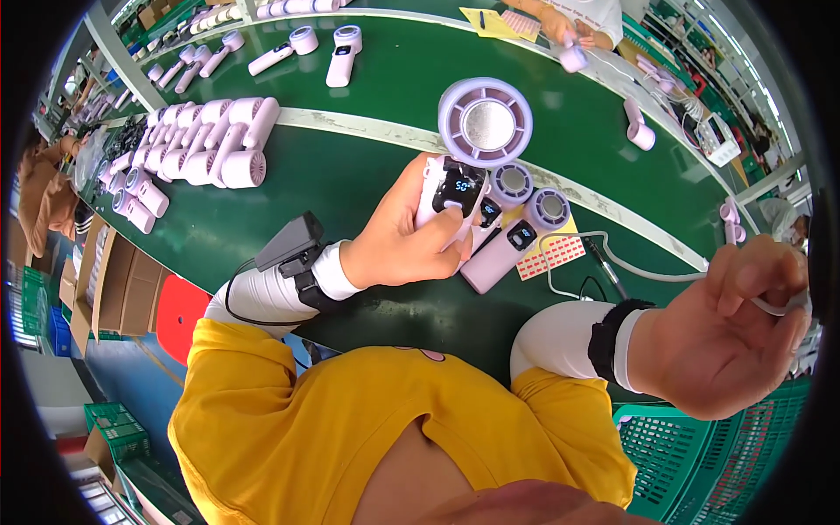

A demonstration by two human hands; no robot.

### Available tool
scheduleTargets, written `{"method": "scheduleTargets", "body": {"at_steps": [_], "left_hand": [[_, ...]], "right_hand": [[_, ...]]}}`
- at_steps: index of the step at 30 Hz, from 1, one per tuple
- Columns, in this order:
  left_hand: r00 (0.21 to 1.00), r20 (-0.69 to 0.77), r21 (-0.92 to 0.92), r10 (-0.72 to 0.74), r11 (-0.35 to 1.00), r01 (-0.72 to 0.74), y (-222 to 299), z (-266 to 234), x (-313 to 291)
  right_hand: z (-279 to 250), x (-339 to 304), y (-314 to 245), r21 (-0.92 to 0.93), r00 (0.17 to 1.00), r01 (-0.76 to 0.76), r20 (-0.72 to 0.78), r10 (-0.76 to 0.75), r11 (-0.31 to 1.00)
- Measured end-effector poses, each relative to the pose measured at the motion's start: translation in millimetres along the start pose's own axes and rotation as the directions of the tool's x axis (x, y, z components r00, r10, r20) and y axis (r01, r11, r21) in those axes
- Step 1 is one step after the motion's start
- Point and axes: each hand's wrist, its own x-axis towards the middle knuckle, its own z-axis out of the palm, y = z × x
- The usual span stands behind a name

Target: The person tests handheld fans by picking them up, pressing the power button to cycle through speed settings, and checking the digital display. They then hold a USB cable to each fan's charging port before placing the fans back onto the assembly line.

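A lilac handheld fan (486,122) is gripped in my left hand (407,232), its round silver-centred head tilted up and away from me. Its dark display is lit, and my thumb presses at the button below it. Just beyond that hand, two more lilac fans lie on the table, one behind (512,182) and one to the right (503,254). My right hand (713,324) is raised at the right, palm up with fingers curled. A pale curved strip between its fingers looks like part of the white cable (647,267), which runs from the fans toward that hand.
Many lilac fans (210,144) are stacked at the left of the green table (367,324). A red-printed sheet (553,255) and a pen-like tool (606,267) lie by the cable. Across the table, another person's hands (573,35) hold a fan. A green crate (674,455) stands at lower right.
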Motion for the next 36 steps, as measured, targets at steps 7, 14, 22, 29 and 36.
{"method": "scheduleTargets", "body": {"at_steps": [7, 14, 22, 29, 36], "left_hand": [[0.998, -0.005, -0.008, -0.055, 0.998, 0.055, -7, -2, 4], [0.994, -0.068, 0.004, -0.088, 0.996, 0.088, -12, -5, 4], [0.996, -0.062, 0.043, -0.068, 0.997, 0.07, -19, -11, 5], [0.981, -0.161, 0.093, -0.104, 0.988, 0.12, -25, -20, 14], [0.97, -0.157, 0.627, -0.185, 0.74, 0.243, -64, -67, 37]], "right_hand": [[7, 4, 7, 0.045, 0.999, 0.025, 0.041, -0.026, 0.999], [9, 5, 7, 0.015, 0.999, 0.011, 0.037, -0.011, 1.0], [4, 7, 9, 0.0, 0.995, 0.013, 0.101, -0.013, 1.0], [8, 8, 12, -0.033, 0.997, 0.026, 0.074, -0.023, 0.999], [10, 5, 11, 0.116, 0.999, 0.024, -0.03, -0.02, 0.993]]}}
